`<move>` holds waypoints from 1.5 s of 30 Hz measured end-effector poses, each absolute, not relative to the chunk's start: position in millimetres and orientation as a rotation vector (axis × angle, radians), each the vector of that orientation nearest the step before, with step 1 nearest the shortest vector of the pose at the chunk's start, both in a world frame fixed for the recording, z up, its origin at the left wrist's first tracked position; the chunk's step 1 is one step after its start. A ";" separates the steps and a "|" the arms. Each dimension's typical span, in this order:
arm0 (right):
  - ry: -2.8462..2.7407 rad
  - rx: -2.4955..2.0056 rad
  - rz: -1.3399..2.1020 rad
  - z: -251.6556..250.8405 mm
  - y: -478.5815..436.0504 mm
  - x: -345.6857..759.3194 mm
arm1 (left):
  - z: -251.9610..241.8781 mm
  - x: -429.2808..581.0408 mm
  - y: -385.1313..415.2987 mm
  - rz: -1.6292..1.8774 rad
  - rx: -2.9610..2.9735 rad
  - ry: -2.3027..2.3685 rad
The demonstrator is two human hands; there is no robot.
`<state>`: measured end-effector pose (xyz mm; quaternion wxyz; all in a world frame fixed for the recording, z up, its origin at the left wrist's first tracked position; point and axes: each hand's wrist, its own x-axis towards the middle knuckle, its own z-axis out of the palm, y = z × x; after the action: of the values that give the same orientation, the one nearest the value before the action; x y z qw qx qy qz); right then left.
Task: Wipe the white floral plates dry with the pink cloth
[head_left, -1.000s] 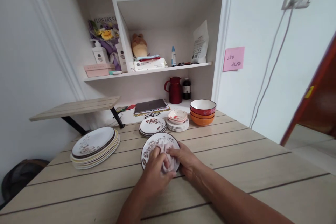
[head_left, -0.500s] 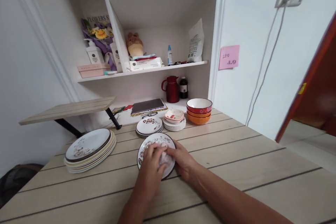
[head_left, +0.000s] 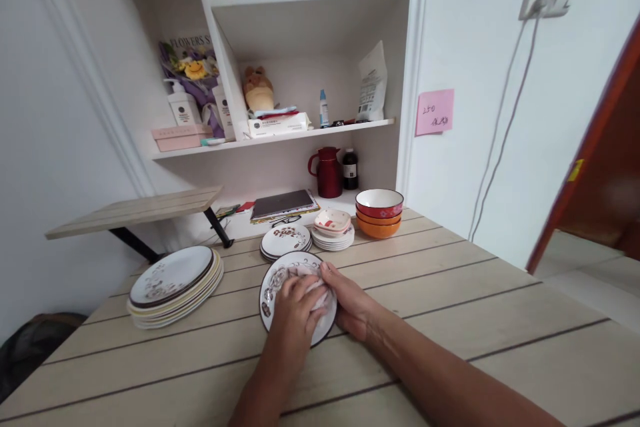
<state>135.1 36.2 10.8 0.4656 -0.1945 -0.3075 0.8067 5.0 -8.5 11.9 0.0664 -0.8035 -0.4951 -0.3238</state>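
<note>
A white plate with a dark rim and a brown flower pattern is tilted in front of me. My right hand grips its right edge, thumb over the rim and the fingers behind, mostly hidden. My left hand presses a crumpled whitish cloth or tissue against the plate's face; its material is hard to make out. Just behind stands a short stack of patterned plates. Beside it, small square dishes rest on a pile of small white plates.
At the left lies a stack of large oval plates near a raised wooden shelf. Nested red and orange bowls stand at the back right. Behind are a laptop, glasses, a red jug and a dark bottle.
My left hand has shifted slightly over the plate with the cloth, its fingers now lying flatter. My right thumb has moved up along the rim. The plate has tilted a little more towards me.
</note>
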 end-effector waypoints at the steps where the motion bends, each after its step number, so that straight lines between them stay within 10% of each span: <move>1: -0.757 -0.493 1.982 11.3 34.7 134.9 | 12.0 3.9 -6.9 -0.940 -2.354 -1.508; 29: -0.953 -0.608 1.924 9.9 29.3 131.4 | 2.2 -15.9 -1.3 -1.382 -2.326 -1.745; 45: -0.594 -0.582 1.917 1.5 42.0 130.4 | -4.2 -15.2 -10.2 -1.024 -2.243 -1.913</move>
<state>130.4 42.0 1.5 0.5019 -0.2409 -0.2459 0.7934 -15.2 -10.2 -4.2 0.0103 -0.7188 -0.6128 -0.3282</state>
